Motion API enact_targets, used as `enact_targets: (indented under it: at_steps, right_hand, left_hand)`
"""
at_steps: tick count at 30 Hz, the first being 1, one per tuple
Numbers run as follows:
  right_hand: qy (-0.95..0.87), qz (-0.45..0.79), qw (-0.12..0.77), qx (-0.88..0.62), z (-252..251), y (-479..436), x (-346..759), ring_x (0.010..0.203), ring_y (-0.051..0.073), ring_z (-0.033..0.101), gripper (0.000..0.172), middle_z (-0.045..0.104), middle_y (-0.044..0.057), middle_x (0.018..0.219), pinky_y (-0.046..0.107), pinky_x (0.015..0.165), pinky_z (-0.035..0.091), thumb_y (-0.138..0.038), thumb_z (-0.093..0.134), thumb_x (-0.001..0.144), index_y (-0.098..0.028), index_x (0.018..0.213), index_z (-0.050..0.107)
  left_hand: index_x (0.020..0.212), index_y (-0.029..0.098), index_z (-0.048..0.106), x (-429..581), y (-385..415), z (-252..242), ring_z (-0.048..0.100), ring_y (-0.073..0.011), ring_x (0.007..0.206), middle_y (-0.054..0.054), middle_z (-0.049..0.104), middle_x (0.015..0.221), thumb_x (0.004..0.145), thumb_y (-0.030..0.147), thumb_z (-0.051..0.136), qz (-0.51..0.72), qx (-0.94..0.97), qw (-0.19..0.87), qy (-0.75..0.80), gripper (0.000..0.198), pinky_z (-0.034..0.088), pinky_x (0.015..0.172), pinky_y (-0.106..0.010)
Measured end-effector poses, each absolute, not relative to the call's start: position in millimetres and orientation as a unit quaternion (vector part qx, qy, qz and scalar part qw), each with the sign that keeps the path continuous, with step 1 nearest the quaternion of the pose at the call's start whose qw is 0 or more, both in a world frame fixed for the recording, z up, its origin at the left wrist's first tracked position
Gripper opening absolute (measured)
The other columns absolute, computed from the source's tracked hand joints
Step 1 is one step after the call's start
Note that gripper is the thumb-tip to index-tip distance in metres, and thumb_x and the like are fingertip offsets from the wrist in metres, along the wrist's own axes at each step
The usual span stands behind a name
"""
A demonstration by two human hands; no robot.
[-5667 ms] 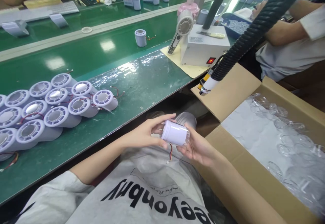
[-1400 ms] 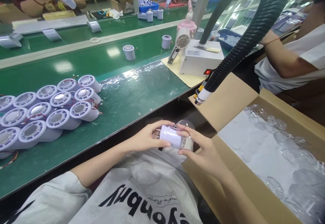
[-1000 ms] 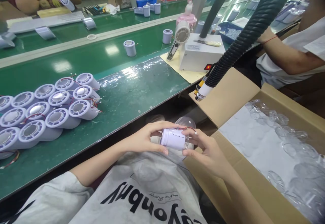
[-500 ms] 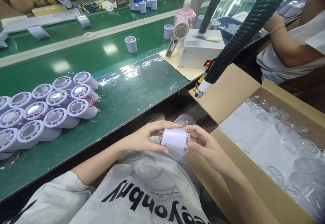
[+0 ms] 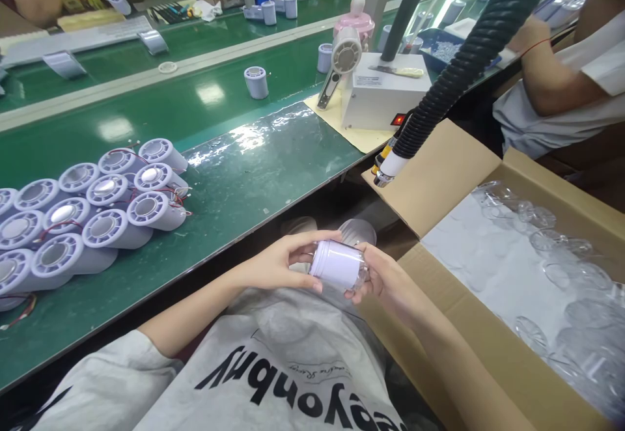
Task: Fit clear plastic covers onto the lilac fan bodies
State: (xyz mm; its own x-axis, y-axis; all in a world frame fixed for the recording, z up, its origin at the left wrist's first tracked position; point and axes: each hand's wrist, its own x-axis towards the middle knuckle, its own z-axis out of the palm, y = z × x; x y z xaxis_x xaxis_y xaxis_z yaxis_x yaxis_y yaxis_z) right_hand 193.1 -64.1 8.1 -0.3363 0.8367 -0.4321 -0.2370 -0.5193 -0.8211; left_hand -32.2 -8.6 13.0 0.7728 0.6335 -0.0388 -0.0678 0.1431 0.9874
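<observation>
One white cylinder (image 5: 336,265) — fingers of left hand (image 5: 278,265) and right hand (image 5: 390,281) tight around it — over shirt lettering (image 5: 293,392), perhaps "yonbhy".

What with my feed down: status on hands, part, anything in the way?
Left hand, right hand both gripping white cylinder, over lap. Clear dome just behind. Nothing blocking.

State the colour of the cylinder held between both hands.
The cylinder is white, seen best in the head view.
</observation>
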Motion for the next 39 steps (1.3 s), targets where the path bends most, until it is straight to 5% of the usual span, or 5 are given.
enact_targets:
  at_steps: [16, 25, 34, 37, 39]
  right_hand:
    - [-0.145, 0.702, 0.538, -0.443, -41, 16, 225, 0.045, 0.011, 0.061, 0.044, 0.069, 0.006, 0.066, 0.015, 0.042, 0.050, -0.042, 0.027, 0.105, -0.013, 0.107, 0.060]
    - [-0.171, 0.759, 0.440, -0.449, -22, -14, 216, 0.043, 0.011, 0.062, 0.051, 0.070, 0.011, 0.062, 0.013, 0.040, 0.049, -0.040, 0.027, 0.106, -0.009, 0.090, 0.064]
    - [-0.215, 0.827, 0.268, -0.445, 13, -60, 209, 0.038, 0.006, 0.056, 0.074, 0.065, 0.008, 0.059, 0.010, 0.036, 0.043, -0.052, 0.010, 0.104, -0.010, 0.075, 0.063]
    - [-0.335, 0.737, 0.293, -0.508, 11, -72, 210, 0.039, 0.009, 0.055, 0.058, 0.064, 0.005, 0.061, 0.014, 0.033, 0.039, -0.051, 0.022, 0.103, -0.012, 0.084, 0.061]
    - [-0.481, 0.580, 0.363, -0.548, 8, -80, 212, 0.061, 0.016, 0.067, 0.029, 0.071, 0.009, 0.086, 0.022, 0.049, 0.054, -0.036, 0.040, 0.100, -0.015, 0.110, 0.057]
  left_hand:
    - [0.118, 0.011, 0.064, 64, 105, -8, 0.061, -0.0260, 0.117, -0.015, 0.067, 0.123, 0.066, 0.026, 0.084, 0.251, 0.554, 0.754, 0.247, 0.058, 0.040, 0.107, -0.043]
    - [0.118, 0.020, 0.056, 21, 68, -9, 0.059, -0.0248, 0.120, -0.017, 0.050, 0.144, 0.063, 0.017, 0.086, 0.235, 0.594, 0.736, 0.223, 0.062, 0.049, 0.097, -0.040]
    - [0.128, 0.026, 0.057, -6, 12, 15, 0.052, -0.0255, 0.125, -0.010, 0.054, 0.132, 0.071, 0.023, 0.081, 0.222, 0.728, 0.610, 0.219, 0.062, 0.051, 0.097, -0.036]
    - [0.129, 0.025, 0.054, -8, -1, 27, 0.059, -0.0203, 0.111, -0.008, 0.056, 0.124, 0.076, 0.026, 0.078, 0.212, 0.680, 0.650, 0.263, 0.059, 0.052, 0.094, -0.032]
    - [0.129, 0.025, 0.053, -9, -7, 33, 0.060, -0.0182, 0.105, -0.007, 0.056, 0.122, 0.078, 0.028, 0.076, 0.212, 0.653, 0.670, 0.283, 0.056, 0.053, 0.091, -0.030]
